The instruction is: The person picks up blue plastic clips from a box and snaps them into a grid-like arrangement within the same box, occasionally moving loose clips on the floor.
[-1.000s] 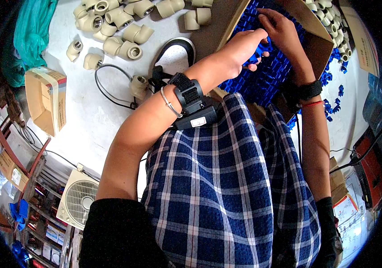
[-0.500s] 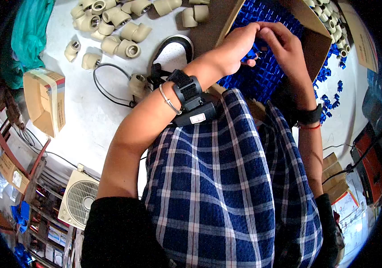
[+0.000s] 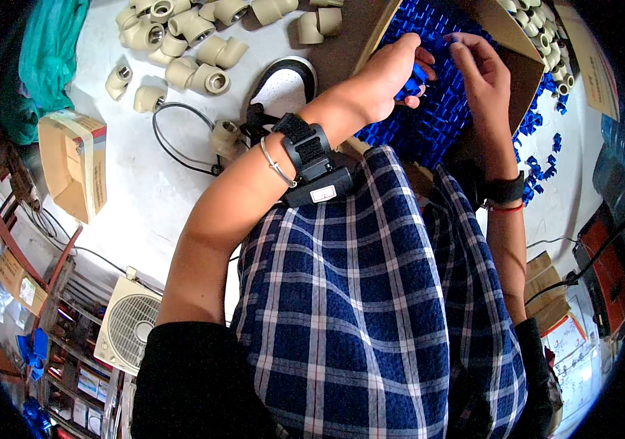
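My left hand (image 3: 391, 79) is over a cardboard box (image 3: 516, 38), its fingers curled round several small blue pieces (image 3: 416, 75). To its right, my right hand (image 3: 485, 79) pinches one small blue piece (image 3: 453, 41) between thumb and fingertips; its shape is mostly hidden. Underneath both hands, similar blue pieces (image 3: 437, 132) lie in tight rows inside the box. The two hands are apart.
Beige elbow pipe fittings (image 3: 221, 53) lie on the white floor at upper left, with more beige fittings (image 3: 543, 36) at upper right. Loose blue pieces (image 3: 539, 172) are scattered right of the box. A small open carton (image 3: 71, 172), a cable (image 3: 157, 135) and a fan (image 3: 131, 325) are left.
My hands, which were together at the fingertips, have separated. The right hand has shifted slightly right with a blue piece in its pinch, and the left hand's blue pieces show more.
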### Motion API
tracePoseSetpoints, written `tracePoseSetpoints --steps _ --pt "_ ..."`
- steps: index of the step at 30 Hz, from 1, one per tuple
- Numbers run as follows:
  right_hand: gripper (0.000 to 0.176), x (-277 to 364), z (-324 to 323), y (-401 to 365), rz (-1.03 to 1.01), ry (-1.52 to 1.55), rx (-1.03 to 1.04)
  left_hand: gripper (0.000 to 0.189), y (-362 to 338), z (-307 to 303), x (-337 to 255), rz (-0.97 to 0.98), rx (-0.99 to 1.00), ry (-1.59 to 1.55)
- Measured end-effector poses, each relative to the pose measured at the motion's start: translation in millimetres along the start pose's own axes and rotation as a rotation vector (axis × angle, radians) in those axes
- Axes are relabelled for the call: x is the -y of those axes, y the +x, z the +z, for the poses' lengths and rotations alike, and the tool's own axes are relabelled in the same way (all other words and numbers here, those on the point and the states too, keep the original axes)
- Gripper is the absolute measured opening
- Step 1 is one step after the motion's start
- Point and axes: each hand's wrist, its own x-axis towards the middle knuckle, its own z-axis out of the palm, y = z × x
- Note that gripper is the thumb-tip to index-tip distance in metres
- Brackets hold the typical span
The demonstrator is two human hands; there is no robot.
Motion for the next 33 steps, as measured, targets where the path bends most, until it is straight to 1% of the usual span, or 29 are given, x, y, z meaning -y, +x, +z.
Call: tracePoseSetpoints --steps 2,3,4,6,7,8,10,11,12,14,15,17,18,20,21,23,26,30,32,33 --pt "0.02 -11 -12 8 0.07 -0.04 -0.081 0.031 1 0 1 -0.019 -0.011 0.008" --pt "0.022 -18 -16 11 0.072 -0.085 -0.112 0.032 2 -1 1 -0.01 -0.004 0.009" --pt "0.022 -25 -19 15 0.072 -0.085 -0.112 0.033 2 -1 1 0.0 0.003 0.011" --pt "0.024 -38 -23 24 0.0 -0.258 -0.161 0.033 3 -1 1 -0.012 -0.004 0.013" --pt "0.023 -39 -22 29 -0.04 -0.387 -0.164 0.032 3 0 1 -0.026 -0.011 0.014" --pt "0.023 -39 -22 31 -0.041 -0.386 -0.164 0.032 2 0 1 -0.025 -0.011 0.015" --pt "0.022 -35 -17 38 0.012 -0.542 -0.048 0.032 3 0 1 -0.02 -0.03 0.017" --pt "0.023 -31 -14 36 0.064 -0.539 -0.06 0.032 3 1 1 -0.02 -0.03 0.017" --pt "0.023 -30 -13 37 0.064 -0.537 -0.059 0.032 3 1 1 -0.023 -0.032 0.021" --pt "0.023 -33 -12 41 0.104 -0.603 0.046 0.031 4 0 1 -0.026 -0.033 0.025" --pt "0.023 -36 -11 43 0.105 -0.602 0.046 0.031 4 0 2 -0.018 -0.032 0.024" --pt "0.023 -45 -11 43 -0.026 -0.61 0.019 0.031 4 0 2 -0.011 -0.03 0.022" --pt "0.023 -48 -12 42 -0.025 -0.611 0.02 0.031 4 1 1 -0.013 -0.029 0.021" --pt "0.023 -49 -11 41 0.0 -0.576 -0.072 0.031 3 1 1 -0.014 -0.029 0.021" --pt "0.023 -48 -11 40 0.001 -0.576 -0.071 0.031 3 1 1 -0.016 -0.027 0.018" --pt "0.024 -47 -11 37 -0.086 -0.574 -0.099 0.031 3 0 1 -0.018 -0.026 0.015" --pt "0.025 -48 -10 37 -0.051 -0.541 -0.129 0.03 3 1 0 -0.019 -0.017 0.012" --pt "0.025 -47 -10 35 -0.064 -0.578 -0.116 0.03 2 1 0 -0.019 -0.03 0.026" --pt "0.026 -46 -11 34 -0.066 -0.567 -0.008 0.03 3 0 1 -0.013 -0.028 0.028" --pt "0.026 -45 -11 33 -0.065 -0.567 -0.008 0.03 3 0 1 -0.013 -0.021 0.025"
